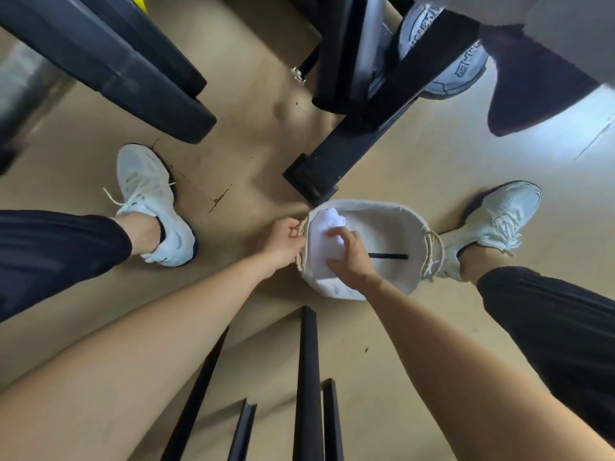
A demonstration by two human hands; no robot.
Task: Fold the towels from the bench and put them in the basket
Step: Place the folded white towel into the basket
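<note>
Both forearms, bare, fill the lower frame & reach down toward the basket point(392, 224), a pale fabric one w/ rope handles sitting on the tan floor point(253, 104) between the person's feet. Left hand point(283, 241) is at the basket's left edge, fingers curled shut around the rope handle point(301, 227) there. Right hand point(352, 257) is inside the basket, fingers spread & part-bent, pressing on the white folded towel point(324, 247) that lies against the basket's left inner wall; can't tell if it actually pinches the cloth or only rests on it. A thin dark strip point(387, 256) shows on the basket bottom, right of the towel. Second rope handle point(432, 254) hangs on the basket's right side, just beside the right shoe point(492, 224). Left shoe point(149, 201) stands well left of the basket; both shoes white, w/ dark trouser legs above them. Black metal frame foot point(319, 168) ends touching or nearly touching the basket's far rim. Beyond it, up from the basket, grey weight plates point(446, 61) sit on a rack. Far left of the basket are black padded bench parts point(109, 71). Below the basket, nearer the camera, thin black bars point(307, 377) stand upright.
</note>
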